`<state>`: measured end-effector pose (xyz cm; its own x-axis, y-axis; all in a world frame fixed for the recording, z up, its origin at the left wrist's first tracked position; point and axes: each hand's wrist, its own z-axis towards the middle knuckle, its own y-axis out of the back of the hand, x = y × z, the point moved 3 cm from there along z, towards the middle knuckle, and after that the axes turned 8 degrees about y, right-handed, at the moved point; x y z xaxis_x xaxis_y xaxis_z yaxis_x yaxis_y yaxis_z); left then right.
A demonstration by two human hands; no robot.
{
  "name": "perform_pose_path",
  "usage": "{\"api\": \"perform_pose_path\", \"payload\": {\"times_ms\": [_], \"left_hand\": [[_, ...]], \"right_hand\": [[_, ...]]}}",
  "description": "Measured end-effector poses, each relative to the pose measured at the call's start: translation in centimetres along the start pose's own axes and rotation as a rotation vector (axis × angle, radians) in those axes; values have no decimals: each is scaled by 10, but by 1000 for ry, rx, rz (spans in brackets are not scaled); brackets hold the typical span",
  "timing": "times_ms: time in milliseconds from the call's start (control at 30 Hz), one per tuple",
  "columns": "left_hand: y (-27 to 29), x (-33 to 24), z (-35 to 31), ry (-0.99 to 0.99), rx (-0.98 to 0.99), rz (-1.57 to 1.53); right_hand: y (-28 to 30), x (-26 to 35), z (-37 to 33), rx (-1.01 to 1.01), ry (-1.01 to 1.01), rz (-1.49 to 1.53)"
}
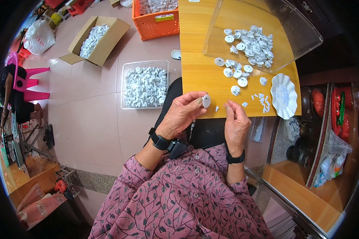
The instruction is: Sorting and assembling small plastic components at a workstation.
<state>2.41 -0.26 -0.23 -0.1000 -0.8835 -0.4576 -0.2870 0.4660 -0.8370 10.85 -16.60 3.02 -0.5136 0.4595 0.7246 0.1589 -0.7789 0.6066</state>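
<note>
Above the table's near edge, my left hand (181, 111) pinches a white round plastic piece (206, 101) between thumb and fingers, its flat disc face showing. My right hand (237, 123) is just to the right, thumb and index fingertip pressed together; whatever is between them is too small to make out. One tiny white part (217, 108) lies on the wooden table (199, 47) between the hands. More tiny white parts (263, 99) are scattered right of my right hand, beside a white wavy-rimmed dish (293, 104). Several round white pieces (242, 82) sit loose farther back.
A clear plastic box (295, 51) lies on the table with a heap of white pieces (256, 47). On the floor at left stand a clear tub (125, 104) of white pieces, an open cardboard box (115, 36) and an orange crate (155, 28). Open shelving (319, 131) stands at right.
</note>
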Motion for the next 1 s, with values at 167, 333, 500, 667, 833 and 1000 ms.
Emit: {"api": "perform_pose_path", "payload": {"times_ms": [167,333,500,667,833,1000], "left_hand": [[2,-1,0,1,-2,-3],[3,-2,1,4,0,-21],[8,-3,1,5,15,-32],[7,-4,2,-4,10,-42],[7,-5,-1,-4,4,-37],[7,-5,-2,-11,13,-47]], "right_hand": [[6,-1,3,-44,0,-60],[11,-4,0,-39,-37,-39],[9,5,-8,41,133,-143],[-3,18,-17,121,294,-165],[-2,19,-12,135,349,-227],[-3,26,-9,221,435,-315]]}}
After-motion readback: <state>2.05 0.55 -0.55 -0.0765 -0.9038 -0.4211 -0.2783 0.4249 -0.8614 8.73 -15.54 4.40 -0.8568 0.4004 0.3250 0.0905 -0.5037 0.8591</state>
